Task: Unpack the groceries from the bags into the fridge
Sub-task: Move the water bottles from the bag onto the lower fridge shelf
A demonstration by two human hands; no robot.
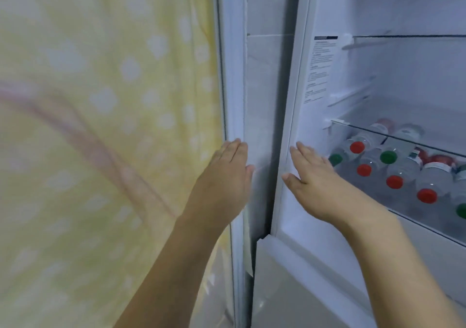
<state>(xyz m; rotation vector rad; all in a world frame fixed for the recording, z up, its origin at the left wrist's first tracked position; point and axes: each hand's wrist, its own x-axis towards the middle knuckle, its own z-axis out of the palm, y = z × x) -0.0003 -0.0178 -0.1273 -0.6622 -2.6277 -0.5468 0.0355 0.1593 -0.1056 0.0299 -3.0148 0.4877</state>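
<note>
Nearest, two bare forearms reach up from the bottom edge toward the fridge point(297, 116). Left hand point(225, 174): fingers straight and together, flat against the inner edge of the fridge door point(233, 75), which stands swung open just left of the fridge's front frame; it grips nothing. Right hand point(317, 179): fingers straight, slightly spread, thumb out, palm toward the fridge's left inner wall just inside the frame; whether it touches the wall or hovers just off it I cannot tell. It holds nothing either. Farther in, right of that hand, a lower shelf of the fridge carries a crowd of clear bottles point(393, 169) lying on their sides with red and green caps toward the opening, under a glass shelf point(403, 136). Above that, a printed label point(319, 70) on the fridge's left wall, and a higher shelf with nothing seen on it. Left of the fridge door hangs a yellow dotted cloth point(100, 126). No bags or groceries in view. Judgement: the step looks like opening and steadying the door before loading; nothing unpacked here yet. Next move likely calls for leaving the door wide, turning to the bags, and bringing an item to free shelf space above the bottles.
</note>
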